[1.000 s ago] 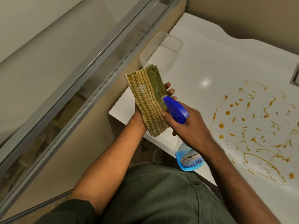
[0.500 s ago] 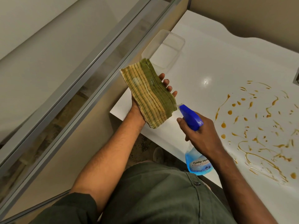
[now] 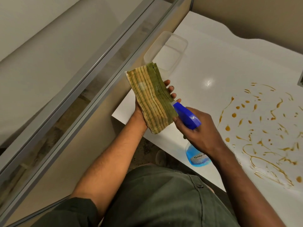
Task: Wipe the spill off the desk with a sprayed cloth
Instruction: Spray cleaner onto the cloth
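Head view looks steeply down, close, over the desk [image 3: 213,66].

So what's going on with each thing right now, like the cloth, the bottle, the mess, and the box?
cloth: folded, held up in the left hand, not touching the desk.
spray bottle: gripped by the right hand, nozzle right at the cloth, part full of blue liquid.
spill: brown splatter on the desk, not wiped.
plastic container: open, no lid, looks empty.
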Motion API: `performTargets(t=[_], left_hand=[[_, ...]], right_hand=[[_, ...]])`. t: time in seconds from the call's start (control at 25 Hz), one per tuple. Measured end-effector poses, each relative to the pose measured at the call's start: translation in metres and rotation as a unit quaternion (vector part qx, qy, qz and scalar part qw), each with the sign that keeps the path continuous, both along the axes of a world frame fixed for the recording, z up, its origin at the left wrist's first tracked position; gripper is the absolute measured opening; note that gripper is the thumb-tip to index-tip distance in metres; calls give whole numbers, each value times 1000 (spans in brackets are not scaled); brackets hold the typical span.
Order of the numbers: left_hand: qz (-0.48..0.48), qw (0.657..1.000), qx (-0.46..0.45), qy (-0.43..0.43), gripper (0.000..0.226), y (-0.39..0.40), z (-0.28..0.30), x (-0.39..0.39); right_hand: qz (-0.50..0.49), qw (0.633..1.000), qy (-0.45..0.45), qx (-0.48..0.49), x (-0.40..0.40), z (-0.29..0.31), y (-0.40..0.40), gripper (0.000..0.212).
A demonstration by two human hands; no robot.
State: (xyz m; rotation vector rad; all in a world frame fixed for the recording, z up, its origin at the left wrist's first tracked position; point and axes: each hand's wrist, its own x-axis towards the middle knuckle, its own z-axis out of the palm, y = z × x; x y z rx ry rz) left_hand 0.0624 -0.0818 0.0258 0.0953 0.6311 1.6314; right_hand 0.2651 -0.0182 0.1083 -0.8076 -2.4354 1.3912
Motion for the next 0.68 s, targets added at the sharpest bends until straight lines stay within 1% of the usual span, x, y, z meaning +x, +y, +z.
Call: performTargets(t=[0.04, 0.08, 0.16, 0.2, 0.24, 0.32, 0.36, 0.44, 0.52, 0.6, 0.64, 0.68], left_hand=[[-2, 1000, -13, 7, 78, -3, -2, 2], [-4, 1000, -27, 12, 77, -7, -4, 3], [-4, 998, -58, -2, 74, -17, -8, 5], [-6, 998, -64, -22, 73, -21, -10, 6], [-10, 998, -49, -50, 78, -26, -11, 6], [-4, 995, -30, -100, 84, -36, -16, 7], [6, 993, -34, -116, 82, -42, -18, 5], [19, 993, -49, -109, 70, -55, -22, 3], [35, 994, -43, -90, 61, -71, -23, 2], [54, 995, -41, -74, 61, -83, -23, 0], [69, 995, -45, -64, 63, -88, -22, 2], [83, 993, -45, -74, 64, -93, -18, 4]], right_hand=[[0, 1000, 4, 1, -6, 4, 1, 47], [0, 1000, 9, 1, -12, 8, 2, 46], [1, 1000, 25, 7, -21, 12, 6, 35], [-1, 999, 34, 8, -25, 13, 8, 31], [-7, 999, 43, 5, -28, 15, 12, 30], [-35, 997, 63, -7, -37, 19, 19, 33], [-51, 996, 74, -9, -44, 20, 22, 35], [-73, 993, 90, -3, -60, 18, 27, 33], [-74, 993, 88, 3, -82, 10, 30, 27], [-53, 995, 85, 6, -107, 2, 30, 29], [-41, 995, 90, 7, -120, -1, 29, 34], [-31, 995, 97, 11, -133, -5, 29, 39]])
